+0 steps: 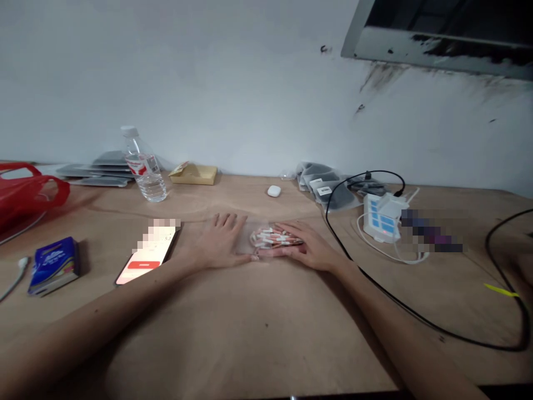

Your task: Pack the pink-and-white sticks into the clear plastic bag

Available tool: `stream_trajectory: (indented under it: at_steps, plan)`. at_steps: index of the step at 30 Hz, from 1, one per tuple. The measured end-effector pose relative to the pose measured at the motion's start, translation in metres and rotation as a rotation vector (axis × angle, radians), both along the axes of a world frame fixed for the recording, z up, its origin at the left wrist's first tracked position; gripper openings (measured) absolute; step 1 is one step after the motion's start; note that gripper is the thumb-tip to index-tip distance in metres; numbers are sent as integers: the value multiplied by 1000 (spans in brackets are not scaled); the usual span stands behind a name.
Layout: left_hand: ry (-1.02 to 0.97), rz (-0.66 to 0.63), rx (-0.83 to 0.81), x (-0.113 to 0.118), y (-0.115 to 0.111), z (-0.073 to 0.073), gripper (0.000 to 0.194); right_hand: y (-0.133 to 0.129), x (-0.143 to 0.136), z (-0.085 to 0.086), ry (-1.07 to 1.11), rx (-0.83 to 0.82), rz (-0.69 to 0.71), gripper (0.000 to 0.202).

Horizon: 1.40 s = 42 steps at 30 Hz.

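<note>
A clear plastic bag (250, 228) lies flat on the table, with a bundle of pink, white and brown striped pieces (272, 238) in its right part. My left hand (222, 241) rests palm down on the left part of the bag, fingers spread and thumb pointing toward the bundle. At the bundle's right side is my right hand (306, 244), its fingers on the upper edge and its thumb along the lower edge. Exactly what the pieces are cannot be made out.
A lit phone (150, 255) and a blue tissue pack (54, 265) lie left on the table (233, 333). Behind stand a water bottle (146, 169) and a yellow box (195, 174). White case (273, 191), grey pouches (325, 186), power strip (380, 219) and black cable (391, 304) lie centre to right.
</note>
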<state>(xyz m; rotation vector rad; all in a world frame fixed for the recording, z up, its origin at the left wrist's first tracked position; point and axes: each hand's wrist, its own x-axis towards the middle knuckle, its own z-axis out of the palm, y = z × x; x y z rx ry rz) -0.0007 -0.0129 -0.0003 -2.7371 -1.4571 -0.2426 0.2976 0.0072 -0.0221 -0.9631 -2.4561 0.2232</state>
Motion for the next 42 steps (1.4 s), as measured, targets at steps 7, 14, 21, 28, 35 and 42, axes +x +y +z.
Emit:
stream_trajectory:
  at_steps: [7, 14, 21, 28, 35, 42]
  plan:
    - [59, 23, 52, 11, 0, -5, 95, 1, -35, -22, 440, -129, -292, 54]
    - [84, 35, 43, 12, 2, -4, 90, 12, -38, -18, 781, -367, -309, 61]
    - [92, 41, 44, 12, 3, -8, 94, 9, -11, -19, 492, -296, -334, 74]
    - [55, 41, 8, 14, -1, -3, 97, 5, -41, -20, 275, -215, -170, 60]
    - [40, 39, -30, 13, 2, -6, 96, 5, -6, -7, 139, -223, -92, 60]
    - [55, 18, -51, 13, 2, -5, 98, 8, 14, -11, -56, -190, -27, 81]
